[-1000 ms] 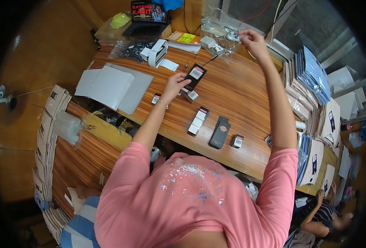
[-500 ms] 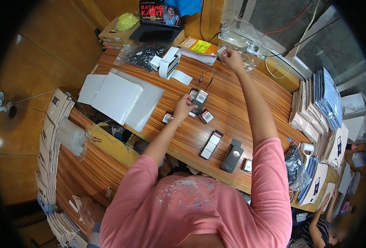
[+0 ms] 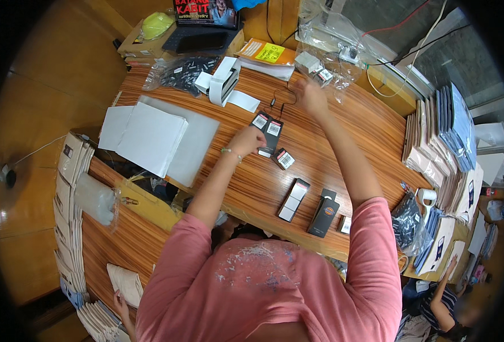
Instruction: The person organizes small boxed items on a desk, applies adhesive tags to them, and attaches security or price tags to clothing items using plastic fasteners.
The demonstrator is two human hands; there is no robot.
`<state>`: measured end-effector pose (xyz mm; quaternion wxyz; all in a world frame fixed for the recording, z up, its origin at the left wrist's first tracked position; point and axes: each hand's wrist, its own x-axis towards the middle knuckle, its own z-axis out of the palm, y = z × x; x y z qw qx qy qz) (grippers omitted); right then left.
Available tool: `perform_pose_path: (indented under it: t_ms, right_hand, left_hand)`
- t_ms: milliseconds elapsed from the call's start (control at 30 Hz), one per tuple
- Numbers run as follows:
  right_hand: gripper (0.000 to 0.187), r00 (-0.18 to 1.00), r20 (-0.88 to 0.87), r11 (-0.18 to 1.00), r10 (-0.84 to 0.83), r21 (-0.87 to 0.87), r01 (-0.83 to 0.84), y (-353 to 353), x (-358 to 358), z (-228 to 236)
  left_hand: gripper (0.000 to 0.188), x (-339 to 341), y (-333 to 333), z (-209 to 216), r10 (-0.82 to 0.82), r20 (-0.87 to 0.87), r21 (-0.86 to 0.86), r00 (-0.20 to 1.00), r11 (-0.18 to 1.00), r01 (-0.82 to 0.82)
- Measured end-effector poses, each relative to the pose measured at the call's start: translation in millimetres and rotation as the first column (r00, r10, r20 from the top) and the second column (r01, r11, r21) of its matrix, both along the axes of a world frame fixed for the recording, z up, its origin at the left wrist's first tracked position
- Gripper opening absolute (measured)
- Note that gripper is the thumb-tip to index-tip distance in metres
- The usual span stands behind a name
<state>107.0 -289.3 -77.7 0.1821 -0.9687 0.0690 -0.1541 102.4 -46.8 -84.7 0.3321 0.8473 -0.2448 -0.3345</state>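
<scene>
Two black hang tags with white barcode labels (image 3: pixel 273 130) lie side by side on the wood-grain table (image 3: pixel 337 171). My left hand (image 3: pixel 246 141) is closed at their lower left, fingertips on the left tag. Thin black cords (image 3: pixel 281 107) run from the top of the tags and curl towards my right hand (image 3: pixel 310 98). That hand is blurred by motion, so its fingers do not show clearly. A small black box with a barcode label (image 3: pixel 284 159) sits just below the tags.
White sheets (image 3: pixel 155 137) lie on the left. A clear bag of small black pieces (image 3: pixel 186 74), a folded white strip (image 3: pixel 223 82) and small boxes in clear plastic (image 3: pixel 323 76) stand behind. Nearer are black cartons (image 3: pixel 323 215). Folded garments (image 3: pixel 428 142) are stacked right. Co-workers' hands (image 3: pixel 121 302) show at the edges.
My right hand has come down and left from the plastic-wrapped boxes, and the cords have gone slack. My left hand has shifted slightly left, hiding a small box at its wrist.
</scene>
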Motion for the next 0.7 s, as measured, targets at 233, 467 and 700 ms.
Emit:
perform_pose_path:
  t_ms: [233,467,700]
  right_hand:
    - [0.022,0.994,-0.038,0.987,0.103,0.131,-0.097,15,-46,-45]
    - [0.019,0.999,-0.025,0.784,0.023,0.621,-0.003,17,-128,-1]
    - [0.018,0.967,-0.166,0.55,-0.194,0.798,0.247,10,-252,19]
  left_hand:
    - [0.023,6,-22,2,-0.026,0.437,-0.012,0.899,0.999,0.035]
    - [0.021,16,-63,-36,0.064,0.759,-0.174,0.648,0.979,0.108]
    - [0.016,61,-98,-52,0.106,0.672,-0.052,0.732,0.994,-0.096]
